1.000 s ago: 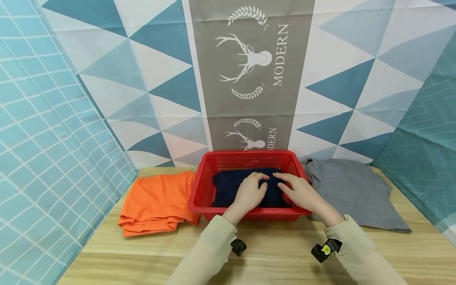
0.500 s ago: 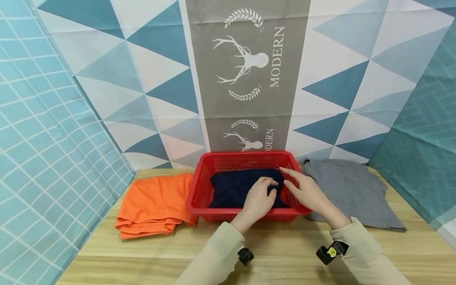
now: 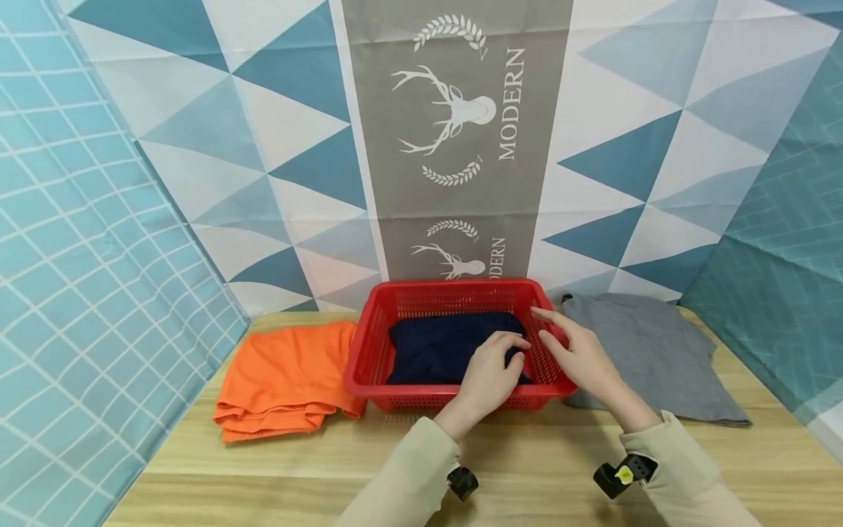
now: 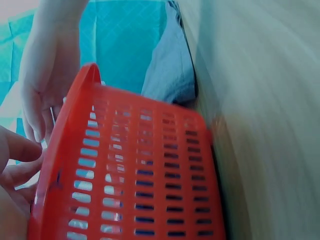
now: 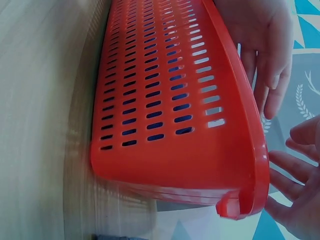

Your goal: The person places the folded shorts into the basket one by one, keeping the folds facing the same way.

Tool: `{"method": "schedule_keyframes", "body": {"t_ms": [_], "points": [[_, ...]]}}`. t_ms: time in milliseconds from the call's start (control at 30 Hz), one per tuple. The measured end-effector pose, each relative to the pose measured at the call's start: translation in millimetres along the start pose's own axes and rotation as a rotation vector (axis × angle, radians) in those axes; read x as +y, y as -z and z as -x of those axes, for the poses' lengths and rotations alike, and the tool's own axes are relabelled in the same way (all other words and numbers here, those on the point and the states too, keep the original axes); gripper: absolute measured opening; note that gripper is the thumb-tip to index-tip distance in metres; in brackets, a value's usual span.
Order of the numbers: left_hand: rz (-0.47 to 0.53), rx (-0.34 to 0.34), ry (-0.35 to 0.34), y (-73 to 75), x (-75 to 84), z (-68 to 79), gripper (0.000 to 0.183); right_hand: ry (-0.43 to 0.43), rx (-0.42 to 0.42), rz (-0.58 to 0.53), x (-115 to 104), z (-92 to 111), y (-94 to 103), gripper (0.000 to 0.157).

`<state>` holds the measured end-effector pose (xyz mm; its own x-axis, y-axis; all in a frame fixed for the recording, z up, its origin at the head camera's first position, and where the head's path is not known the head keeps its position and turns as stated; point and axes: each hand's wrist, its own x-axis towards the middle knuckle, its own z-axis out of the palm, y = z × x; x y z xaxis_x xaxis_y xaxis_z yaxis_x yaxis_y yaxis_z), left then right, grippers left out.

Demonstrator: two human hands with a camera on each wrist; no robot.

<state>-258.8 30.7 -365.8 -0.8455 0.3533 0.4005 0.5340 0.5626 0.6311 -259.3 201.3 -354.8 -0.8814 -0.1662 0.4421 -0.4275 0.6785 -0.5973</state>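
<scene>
A folded navy cloth (image 3: 435, 348) lies inside a red perforated plastic basket (image 3: 408, 391). Above the right part of that cloth is my left hand (image 3: 490, 373), fingers loosely bent with nothing between them. My right hand (image 3: 582, 359) hovers over the basket's right end, thumb and fingers spread apart, holding nothing. In the left wrist view, the left hand (image 4: 15, 175) shows beside the basket's rim, and the right hand lies beyond it. From the right wrist, the fingers of the right hand (image 5: 300, 192) are close to the rim's corner; whether they touch it, I cannot tell.
To the left of the basket, a folded orange garment (image 3: 293, 373) rests on the wooden table (image 3: 527, 468). A grey garment (image 3: 652, 359) is spread on the right, close against the basket. Patterned sheets (image 3: 461, 146) stand behind and at both sides.
Both hands have shifted right across the basket, the right one from over the navy cloth to the basket's right end. More of the cloth's left part shows. The garments stay put.
</scene>
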Motion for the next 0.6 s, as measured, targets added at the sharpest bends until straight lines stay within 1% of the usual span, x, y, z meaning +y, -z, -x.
{"method": "schedule_keyframes", "body": {"t_ms": [100, 267, 400, 600], "points": [[0.024, 0.005, -0.033, -2.8, 5.2, 0.9, 0.021, -0.003, 0.024, 0.012, 2, 2, 2.9, 0.040], [0.045, 0.002, -0.065, -6.9, 11.8, 1.4, 0.023, -0.017, 0.024, 0.007, 5, 7, 7.2, 0.039], [0.064, -0.011, -0.078, -9.9, 17.4, 0.3, 0.026, -0.010, 0.032, -0.010, 7, 10, 12.1, 0.040], [0.088, -0.034, -0.077, -13.2, 26.0, 1.1, 0.027, -0.018, 0.030, -0.012, 9, 13, 18.7, 0.041]]}}
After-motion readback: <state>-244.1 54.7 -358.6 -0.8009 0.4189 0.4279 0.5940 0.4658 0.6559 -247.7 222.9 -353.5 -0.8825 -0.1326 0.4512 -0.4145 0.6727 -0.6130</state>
